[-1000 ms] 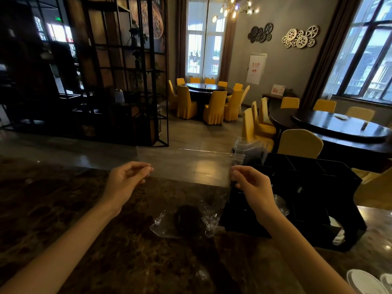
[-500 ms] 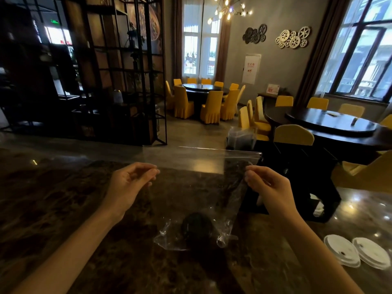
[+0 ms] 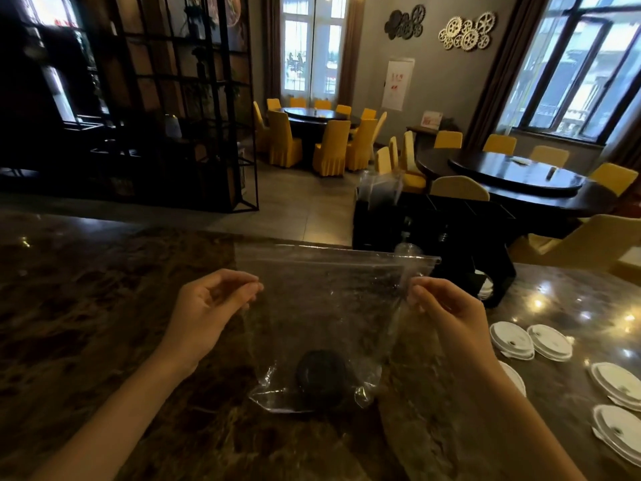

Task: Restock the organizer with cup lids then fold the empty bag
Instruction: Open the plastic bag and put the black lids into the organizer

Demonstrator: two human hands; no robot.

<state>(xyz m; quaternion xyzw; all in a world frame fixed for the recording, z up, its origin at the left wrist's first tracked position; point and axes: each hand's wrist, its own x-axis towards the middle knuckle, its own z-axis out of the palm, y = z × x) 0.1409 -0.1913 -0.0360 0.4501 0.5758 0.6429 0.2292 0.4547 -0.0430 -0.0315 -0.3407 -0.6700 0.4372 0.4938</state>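
1. My left hand (image 3: 211, 307) pinches the left edge of the clear plastic bag (image 3: 322, 307) between thumb and fingertips.
2. My right hand (image 3: 447, 307) grips the bag's right edge the same way, so the bag hangs spread between both hands, its bottom resting on the countertop (image 3: 86, 307).
3. A dark round lid (image 3: 321, 374) sits in the bag's bottom.
4. The black organizer (image 3: 433, 230) stands beyond my right hand, at the counter's far edge.
5. White cup lids (image 3: 530, 338) lie on the glossy brown marble to the right.
6. Beyond are dark round tables (image 3: 513, 175), yellow chairs (image 3: 329, 147), a black metal shelf (image 3: 173, 98) and tall windows (image 3: 575, 64).
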